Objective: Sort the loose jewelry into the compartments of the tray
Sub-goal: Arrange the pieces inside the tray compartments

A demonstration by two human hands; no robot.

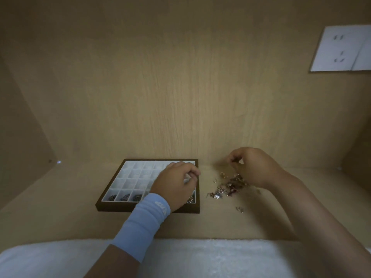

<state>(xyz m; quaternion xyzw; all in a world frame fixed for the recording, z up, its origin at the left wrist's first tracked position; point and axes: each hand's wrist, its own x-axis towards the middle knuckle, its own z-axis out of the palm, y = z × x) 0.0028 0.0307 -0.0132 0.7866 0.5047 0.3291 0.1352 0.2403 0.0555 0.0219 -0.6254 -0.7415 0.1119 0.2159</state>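
Head view: left hand (176, 183) curled over tray (116, 206), right hand (254, 167) curled over jewelry (230, 186) at tray's 3 o'clock; holds unclear. Loose pinch could drop pieces into wrong compartments.

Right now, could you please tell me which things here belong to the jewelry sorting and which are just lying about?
For the job: tray, loose jewelry pile, dark pieces already in its near row, left hand, right hand.
Just there: wall socket, white cloth, blue wristband.
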